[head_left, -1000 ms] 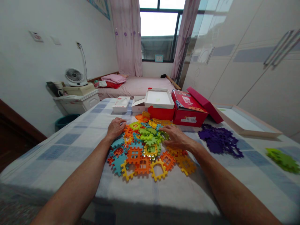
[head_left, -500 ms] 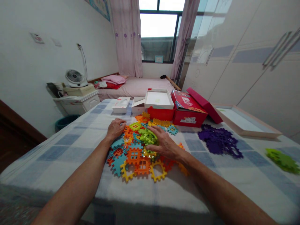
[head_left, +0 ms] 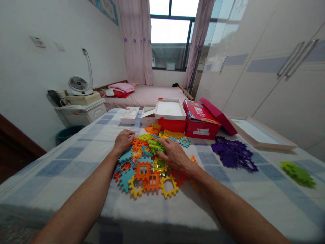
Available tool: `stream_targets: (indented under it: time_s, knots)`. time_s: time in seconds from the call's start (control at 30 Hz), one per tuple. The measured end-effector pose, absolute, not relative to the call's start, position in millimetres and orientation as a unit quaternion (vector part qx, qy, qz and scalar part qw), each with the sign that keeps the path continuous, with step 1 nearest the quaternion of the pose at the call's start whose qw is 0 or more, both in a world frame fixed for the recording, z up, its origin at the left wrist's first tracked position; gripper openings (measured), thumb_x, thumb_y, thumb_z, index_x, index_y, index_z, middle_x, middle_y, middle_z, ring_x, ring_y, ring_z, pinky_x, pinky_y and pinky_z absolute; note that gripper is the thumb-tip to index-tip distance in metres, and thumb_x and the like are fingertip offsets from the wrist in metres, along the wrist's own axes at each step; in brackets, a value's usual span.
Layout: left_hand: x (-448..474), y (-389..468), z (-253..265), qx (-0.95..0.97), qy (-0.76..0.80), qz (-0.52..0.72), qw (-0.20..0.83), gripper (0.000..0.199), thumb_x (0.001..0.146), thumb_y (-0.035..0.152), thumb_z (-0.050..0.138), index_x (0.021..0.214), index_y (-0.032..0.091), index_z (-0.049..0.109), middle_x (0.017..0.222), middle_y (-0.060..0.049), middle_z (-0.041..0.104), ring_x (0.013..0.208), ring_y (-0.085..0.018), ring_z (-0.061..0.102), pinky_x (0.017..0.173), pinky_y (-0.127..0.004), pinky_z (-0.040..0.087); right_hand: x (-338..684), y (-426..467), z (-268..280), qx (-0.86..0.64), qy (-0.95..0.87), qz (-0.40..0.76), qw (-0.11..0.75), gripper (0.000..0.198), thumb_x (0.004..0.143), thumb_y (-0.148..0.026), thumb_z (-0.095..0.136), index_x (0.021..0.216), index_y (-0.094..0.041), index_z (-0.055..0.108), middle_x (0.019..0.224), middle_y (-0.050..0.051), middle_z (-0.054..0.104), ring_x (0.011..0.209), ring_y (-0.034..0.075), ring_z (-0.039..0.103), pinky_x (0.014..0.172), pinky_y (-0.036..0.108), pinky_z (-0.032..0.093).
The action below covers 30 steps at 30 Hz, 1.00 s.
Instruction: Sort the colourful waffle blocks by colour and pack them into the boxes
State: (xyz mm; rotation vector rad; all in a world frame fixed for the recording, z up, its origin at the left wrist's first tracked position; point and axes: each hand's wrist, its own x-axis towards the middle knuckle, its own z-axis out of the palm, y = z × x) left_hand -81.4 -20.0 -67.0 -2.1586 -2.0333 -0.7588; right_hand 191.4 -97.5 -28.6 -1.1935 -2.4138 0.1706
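A mixed pile of plastic interlocking building tiles lies on the checked cloth, with orange tiles [head_left: 144, 169], blue tiles [head_left: 126, 179] and yellow tiles [head_left: 169, 186] overlapping. My right hand [head_left: 175, 154] reaches in from the right, thumb and fingers closed around a small stack of light green tiles [head_left: 155, 146] on top of the pile. At the pile's upper left edge rests my left hand [head_left: 124, 140], its fingers loosely extended toward the tiles and holding nothing visible. Its fingertips partly hide the tiles there.
Purple tiles [head_left: 235, 153] form a separate heap on the right, and green tiles [head_left: 298, 174] lie farther right. Behind the pile stand white boxes [head_left: 130, 116], a white tray-like lid [head_left: 170, 109], a red box [head_left: 203, 128] and a shallow open box [head_left: 269, 144].
My right hand's thumb and fingers have drawn in around the green tiles, which sit slightly farther left. My left hand stays at the pile's edge. The view has shifted slightly.
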Motion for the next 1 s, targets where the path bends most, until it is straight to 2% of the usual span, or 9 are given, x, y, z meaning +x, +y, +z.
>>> stream_targets:
  time_s: [0.1,0.37,0.53,0.63,0.73,0.87,0.93,1.0]
  knots:
    - [-81.5,-19.6,-67.5,-0.705,-0.66,-0.256,0.036,0.039,0.083,0.031,0.04,0.098,0.015,0.073,0.105,-0.011,0.066,0.099,-0.023,0.061,0.093,-0.032,0.045,188.9,-94.7,-29.8,-0.428,-0.878,0.05,0.209,0.046,0.087,-0.036,0.055,0.131,-0.023,0.052,0.124,0.011,0.057,0.112,0.026,0.051,0.094,0.039,0.039]
    - [-80.1,-19.4,-68.4,-0.709,-0.658,-0.25,0.042,0.041,0.084,0.031,0.039,0.098,0.014,0.073,0.104,-0.012,0.066,0.099,-0.024,0.06,0.092,-0.034,0.046,198.7,-79.3,-35.0,-0.418,-0.848,0.137,0.295,0.032,0.092,-0.026,0.048,0.119,-0.02,0.062,0.11,0.007,0.065,0.1,0.017,0.059,0.089,0.029,0.042]
    - [-80.0,-18.5,-68.8,-0.707,-0.662,-0.244,0.052,0.04,0.084,0.03,0.039,0.098,0.014,0.073,0.103,-0.012,0.066,0.098,-0.023,0.061,0.092,-0.031,0.045,197.4,-79.2,-39.3,-0.418,-0.851,0.117,0.294,0.036,0.085,-0.018,0.054,0.121,-0.023,0.062,0.116,0.007,0.064,0.101,0.02,0.06,0.089,0.03,0.043]
    - [-79.3,-19.2,-68.5,-0.704,-0.663,-0.25,0.05,0.039,0.084,0.03,0.04,0.097,0.015,0.073,0.104,-0.011,0.066,0.098,-0.023,0.061,0.092,-0.031,0.045,198.0,-78.1,-36.4,-0.427,-0.829,0.135,0.336,0.035,0.085,-0.017,0.052,0.117,-0.025,0.064,0.115,0.005,0.066,0.101,0.021,0.061,0.09,0.031,0.043]
    - [-78.3,-20.9,-67.6,-0.702,-0.664,-0.252,0.049,0.039,0.084,0.03,0.04,0.097,0.015,0.073,0.104,-0.011,0.066,0.098,-0.023,0.061,0.092,-0.031,0.045,202.4,-73.1,-32.1,-0.429,-0.765,0.22,0.426,0.028,0.084,-0.025,0.053,0.108,-0.022,0.068,0.1,0.003,0.07,0.09,0.019,0.062,0.082,0.031,0.046]
    - [-77.2,-21.9,-66.1,-0.699,-0.669,-0.248,0.048,0.041,0.084,0.031,0.038,0.097,0.015,0.073,0.104,-0.011,0.066,0.098,-0.023,0.061,0.092,-0.031,0.045,209.8,-69.8,-28.1,-0.408,-0.624,0.432,0.507,0.028,0.075,-0.037,0.062,0.095,-0.018,0.068,0.075,-0.001,0.067,0.063,0.013,0.057,0.06,0.025,0.045]
    - [-77.2,-21.6,-65.4,-0.7,-0.668,-0.247,0.051,0.042,0.083,0.032,0.037,0.097,0.015,0.073,0.104,-0.011,0.066,0.098,-0.023,0.061,0.092,-0.031,0.046,215.9,-72.1,-24.5,-0.388,-0.555,0.521,0.52,0.032,0.07,-0.04,0.067,0.092,-0.018,0.067,0.073,-0.001,0.066,0.06,0.011,0.055,0.055,0.024,0.045]
    - [-78.0,-21.4,-64.8,-0.704,-0.664,-0.246,0.052,0.043,0.083,0.033,0.036,0.097,0.015,0.073,0.104,-0.011,0.067,0.098,-0.023,0.061,0.092,-0.032,0.046,227.6,-76.7,-18.5,-0.374,-0.521,0.558,0.527,0.034,0.067,-0.041,0.07,0.092,-0.019,0.067,0.075,-0.001,0.066,0.06,0.011,0.057,0.056,0.024,0.045]
